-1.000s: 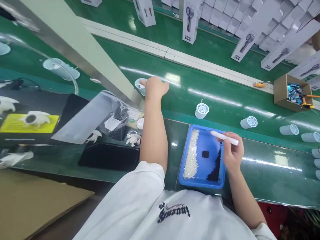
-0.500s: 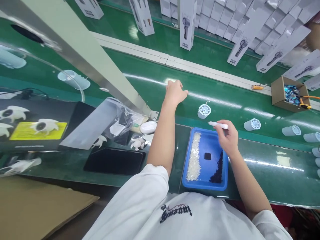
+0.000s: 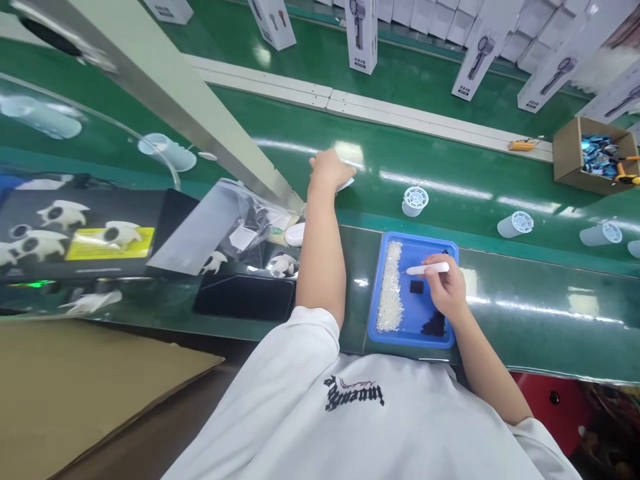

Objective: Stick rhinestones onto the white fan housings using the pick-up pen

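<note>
My right hand (image 3: 447,290) is closed around a white pen-like tool (image 3: 425,269) above the blue tray (image 3: 373,313). The tool's thin dark tip points left, close to a strip of small whitish pieces (image 3: 390,287) in the tray. Under the tool lies a small black square (image 3: 417,287), and a pile of tiny black pieces (image 3: 434,325) sits at the tray's lower right. Over the green belt, my left hand (image 3: 329,171) is stretched forward with curled fingers. A pale edge shows beneath its thumb; the rest of that object is hidden by the hand.
Pale blue slotted cylinders (image 3: 415,201) stand along the green belt (image 3: 280,160). A slanting metal post (image 3: 200,107) rises left of my arm. On the left are a black phone (image 3: 245,298), a plastic bag (image 3: 245,227) and white turtle-shaped parts (image 3: 120,235). A cardboard box (image 3: 575,157) stands at the right.
My right hand has brought the pen-like tool down and left over the tray. My left hand has shifted left and curled over a pale object. The view has tilted slightly.
</note>
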The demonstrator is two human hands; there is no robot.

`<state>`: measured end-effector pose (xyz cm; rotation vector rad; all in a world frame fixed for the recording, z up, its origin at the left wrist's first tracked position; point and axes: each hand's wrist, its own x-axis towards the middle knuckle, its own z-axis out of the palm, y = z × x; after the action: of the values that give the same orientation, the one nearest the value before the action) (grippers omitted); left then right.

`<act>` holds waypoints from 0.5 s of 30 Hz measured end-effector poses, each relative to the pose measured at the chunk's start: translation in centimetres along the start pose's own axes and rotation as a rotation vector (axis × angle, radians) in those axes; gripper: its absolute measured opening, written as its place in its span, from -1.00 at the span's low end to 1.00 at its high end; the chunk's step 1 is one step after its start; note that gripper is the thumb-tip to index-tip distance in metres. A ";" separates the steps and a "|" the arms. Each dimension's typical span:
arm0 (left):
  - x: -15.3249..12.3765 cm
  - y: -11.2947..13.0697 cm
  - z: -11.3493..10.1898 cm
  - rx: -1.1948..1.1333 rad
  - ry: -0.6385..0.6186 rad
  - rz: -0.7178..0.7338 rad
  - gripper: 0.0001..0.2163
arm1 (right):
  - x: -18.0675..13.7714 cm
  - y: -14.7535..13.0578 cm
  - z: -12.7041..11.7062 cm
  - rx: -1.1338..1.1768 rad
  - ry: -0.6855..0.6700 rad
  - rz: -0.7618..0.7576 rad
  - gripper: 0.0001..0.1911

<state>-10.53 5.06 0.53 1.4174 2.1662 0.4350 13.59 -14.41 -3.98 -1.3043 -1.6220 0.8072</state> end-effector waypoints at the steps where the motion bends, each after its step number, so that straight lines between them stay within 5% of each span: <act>1: -0.3 -0.1 -0.3 -0.011 -0.006 0.005 -0.57 | 0.0 0.1 0.1 0.006 -0.007 0.002 -0.61; 10: -9.6 1.8 -6.8 -0.098 0.109 0.252 -0.85 | 0.3 0.0 0.1 -0.001 -0.036 -0.038 -0.66; 15: -14.9 -0.5 -8.5 -0.320 0.138 0.307 -0.85 | 0.3 -0.4 -0.1 -0.099 0.029 -0.111 -0.70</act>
<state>-10.93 -8.64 10.82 1.5714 1.8743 0.9703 13.56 -14.20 -3.53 -1.2761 -1.7141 0.6454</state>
